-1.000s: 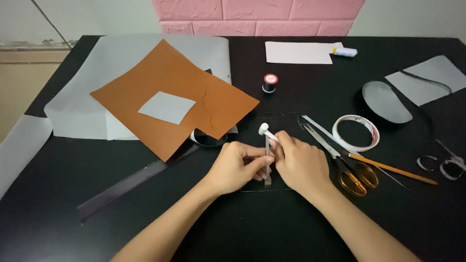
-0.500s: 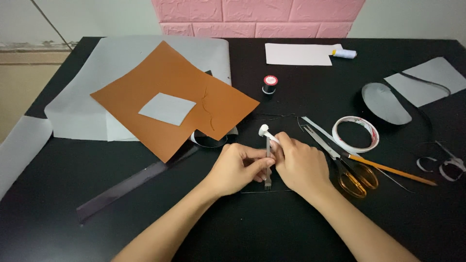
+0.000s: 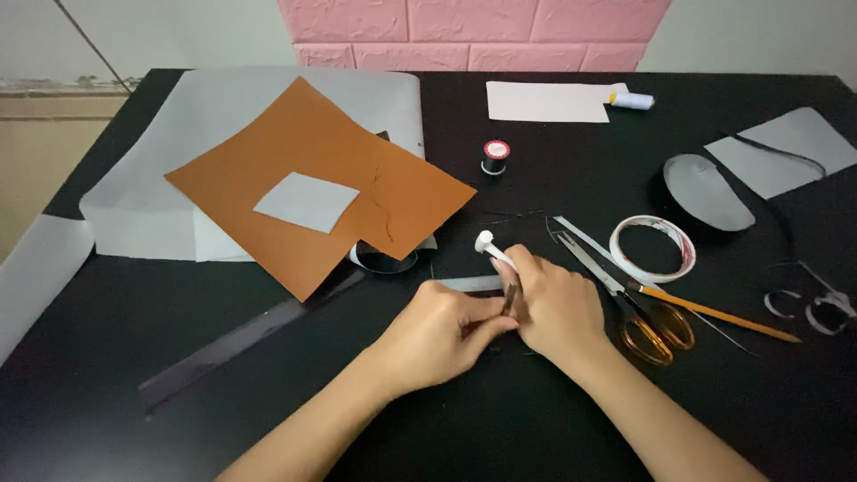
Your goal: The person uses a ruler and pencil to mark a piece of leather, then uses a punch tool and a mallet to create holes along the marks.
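Right hand (image 3: 555, 308): grip clamped on white-handled tool (image 3: 494, 251), mid-table toward near edge. Left hand (image 3: 442, 330): fingers pinched together on clear ruler (image 3: 469, 284). Orange-handled scissors (image 3: 644, 317) just beside

- Black table (image 3: 536, 419) carries everything.
- Grey paper sheets (image 3: 214, 116), orange sheet on top.
- Thread spool (image 3: 495, 156), tape roll (image 3: 652, 248), orange-handled scissors (image 3: 647, 326), pencil (image 3: 719, 314), dark ruler (image 3: 241, 344).

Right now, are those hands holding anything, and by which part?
The right hand grips a white-capped tool by its lower shaft; its capped end sticks out above. The left hand pinches at a small dark piece beside it; what exactly cannot be told.
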